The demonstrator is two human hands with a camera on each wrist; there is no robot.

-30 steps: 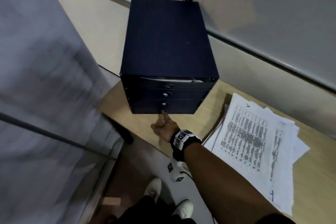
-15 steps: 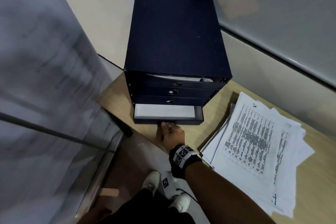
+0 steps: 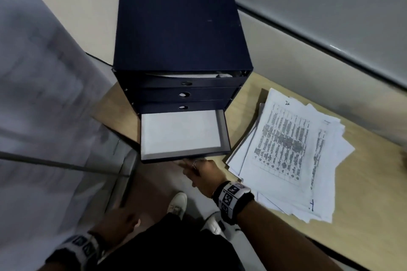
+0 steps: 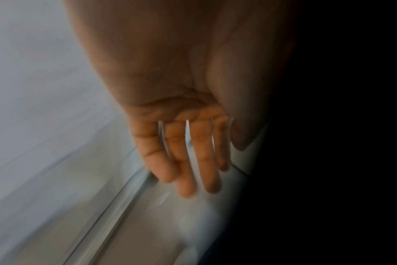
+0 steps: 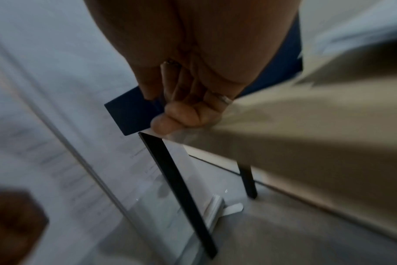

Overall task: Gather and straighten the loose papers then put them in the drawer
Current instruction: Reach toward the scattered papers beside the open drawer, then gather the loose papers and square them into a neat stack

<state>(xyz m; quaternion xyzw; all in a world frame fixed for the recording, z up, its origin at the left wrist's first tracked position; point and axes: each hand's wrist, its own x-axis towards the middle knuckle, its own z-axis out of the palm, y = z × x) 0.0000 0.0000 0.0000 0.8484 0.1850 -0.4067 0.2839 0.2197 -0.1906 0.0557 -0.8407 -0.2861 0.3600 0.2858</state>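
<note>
Four drawers sit in the dark blue drawer unit (image 3: 180, 28) at the far left corner of the surface (image 3: 363, 193). Three of them are pushed in, and each shows one round pull hole on its front. The fourth, the bottom drawer (image 3: 224, 132), stands pulled out past the left front edge of the surface, and one white sheet (image 3: 179, 131) lies flat inside it. A sliver of white also shows above the top drawer's front.

My right hand (image 3: 203, 171) is at the front lip of the open drawer, fingers (image 5: 184, 113) curled under and against its dark front panel, gripping it; one ring shows on a finger there. My left hand (image 3: 116, 223) hangs low beside my leg, well away from the surface, its four fingers (image 4: 181, 157) straight and slightly spread, holding nothing. Each wrist carries one band with printed markers.

One loose stack of papers (image 3: 293, 152) lies on the surface just to the right of the open drawer, not touching it. The sheets are fanned and crooked, corners sticking out on every side; I cannot count them. The top sheet carries printed columns and a handwritten mark near its far edge.

Two white shoes (image 3: 178, 202) show on the floor below, between my arms.
</note>
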